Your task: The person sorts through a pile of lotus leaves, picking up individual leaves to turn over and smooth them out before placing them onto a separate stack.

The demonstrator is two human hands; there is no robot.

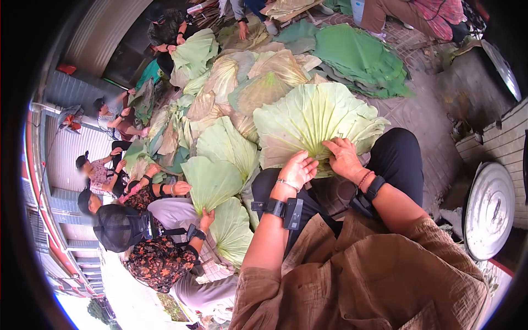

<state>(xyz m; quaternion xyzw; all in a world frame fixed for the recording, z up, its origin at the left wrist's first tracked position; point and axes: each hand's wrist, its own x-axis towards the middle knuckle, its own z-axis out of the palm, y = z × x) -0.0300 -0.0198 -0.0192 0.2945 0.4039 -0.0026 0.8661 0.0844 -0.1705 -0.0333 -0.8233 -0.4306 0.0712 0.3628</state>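
A broad, pale-green leaf (308,118) spreads across the dark-trousered knees (397,159) of a seated person, its underlying layers mostly hidden, with only edges showing along its right side. The right hand (344,158) lays its fingers on the broad leaf near its gathered base; the left hand (298,169) turns palm up with fingers curled at the lower edge. Whether either pinches the leaf cannot be told.

Left of the leaf, a co-worker in a dark cap (118,226) handles more foliage, face hidden. Beyond the leaf, other workers around a wilted heap (223,82) are cut off by the top edge or blurred by distance; a green stack (360,58) lies behind and to its right.

Also beyond it, a pale blue container (357,10) is cropped at the top, contents unreadable. Well right of the leaf, a round metal lid (488,213) conceals whatever lies beneath, and a second metal disc (501,69) tilts beside a dark, indistinct form.
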